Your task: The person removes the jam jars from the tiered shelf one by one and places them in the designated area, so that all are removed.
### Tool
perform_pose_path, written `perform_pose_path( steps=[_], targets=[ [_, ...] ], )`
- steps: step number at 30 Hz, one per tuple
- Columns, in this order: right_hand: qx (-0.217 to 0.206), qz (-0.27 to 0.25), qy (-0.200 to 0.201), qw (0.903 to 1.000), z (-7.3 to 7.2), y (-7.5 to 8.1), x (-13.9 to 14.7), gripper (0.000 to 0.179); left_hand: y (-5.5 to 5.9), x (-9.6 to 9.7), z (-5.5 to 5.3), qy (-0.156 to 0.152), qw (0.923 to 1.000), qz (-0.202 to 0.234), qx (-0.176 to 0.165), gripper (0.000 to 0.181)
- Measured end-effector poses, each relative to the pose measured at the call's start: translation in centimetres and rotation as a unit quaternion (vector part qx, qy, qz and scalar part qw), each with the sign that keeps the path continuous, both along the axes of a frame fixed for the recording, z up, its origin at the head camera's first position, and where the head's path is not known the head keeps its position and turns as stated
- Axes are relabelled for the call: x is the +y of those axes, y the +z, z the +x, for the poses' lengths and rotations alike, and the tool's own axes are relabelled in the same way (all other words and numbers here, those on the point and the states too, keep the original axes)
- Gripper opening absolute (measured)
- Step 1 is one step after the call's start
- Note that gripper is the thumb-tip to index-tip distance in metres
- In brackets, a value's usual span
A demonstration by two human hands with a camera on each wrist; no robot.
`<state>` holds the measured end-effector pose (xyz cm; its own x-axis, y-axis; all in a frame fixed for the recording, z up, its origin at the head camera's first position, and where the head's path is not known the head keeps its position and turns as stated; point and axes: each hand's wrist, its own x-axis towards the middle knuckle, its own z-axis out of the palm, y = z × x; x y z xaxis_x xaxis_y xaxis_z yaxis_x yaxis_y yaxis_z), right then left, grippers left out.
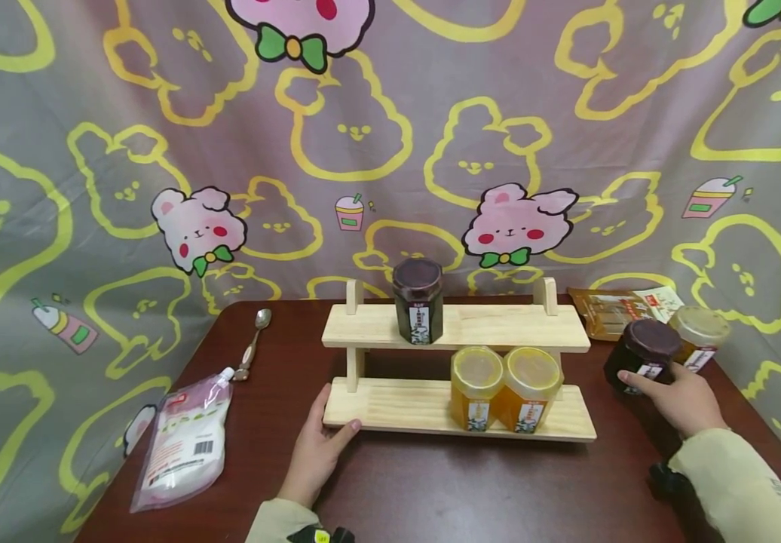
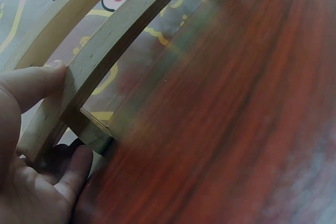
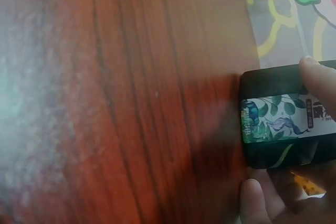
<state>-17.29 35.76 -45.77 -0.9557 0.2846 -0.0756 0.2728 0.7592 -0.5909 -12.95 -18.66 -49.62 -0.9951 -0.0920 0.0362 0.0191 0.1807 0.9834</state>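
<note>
A two-tier wooden rack [image 1: 390,407] stands on the table. My left hand [image 1: 316,450] grips the left end of its lower board, thumb on the top face; in the left wrist view the thumb [image 2: 39,83] and fingers [image 2: 79,169] lie either side of the board. My right hand [image 1: 687,401] holds a dark jar [image 1: 648,343] with a paper label, right of the rack; the right wrist view has the thumb on one side of this jar [image 3: 278,153] and fingers on the other. Another dark jar [image 1: 418,298] sits on the upper board. Two amber jars [image 1: 476,385] stand on the lower board's right half.
A third amber jar [image 1: 702,328] stands just behind the held one, with a brown packet [image 1: 611,313] to its left. At the table's left lie a metal spoon [image 1: 252,347] and a clear spouted pouch of white contents [image 1: 187,445]. A patterned curtain [image 1: 377,151] hangs behind.
</note>
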Motion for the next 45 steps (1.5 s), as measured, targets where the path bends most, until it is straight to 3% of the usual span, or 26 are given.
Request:
perform_pose_path(
  steps=[17, 25, 29, 45],
  targets=[
    [-0.007, 0.002, -0.058, 0.9983, -1.3, -0.3, -0.2, 0.101, 0.0, -0.1, 0.1, -0.005, 1.0000, -0.004, 0.005, 0.091],
    [-0.002, -0.014, -0.094, 0.9955, -1.2, -0.3, -0.6, 0.095, 0.0, 0.0, 0.0, -0.003, 0.9999, -0.009, 0.012, 0.089],
    [-0.006, -0.026, -0.106, 0.9940, -1.1, -0.1, -0.7, 0.100, 0.0, -0.1, 0.0, -0.002, 0.9999, -0.008, 0.008, 0.089],
    [0.006, -0.017, -0.094, 0.9954, -1.0, -0.3, -0.2, 0.083, -0.1, -0.1, -0.1, -0.002, 0.9999, -0.007, 0.007, 0.088]
  ],
)
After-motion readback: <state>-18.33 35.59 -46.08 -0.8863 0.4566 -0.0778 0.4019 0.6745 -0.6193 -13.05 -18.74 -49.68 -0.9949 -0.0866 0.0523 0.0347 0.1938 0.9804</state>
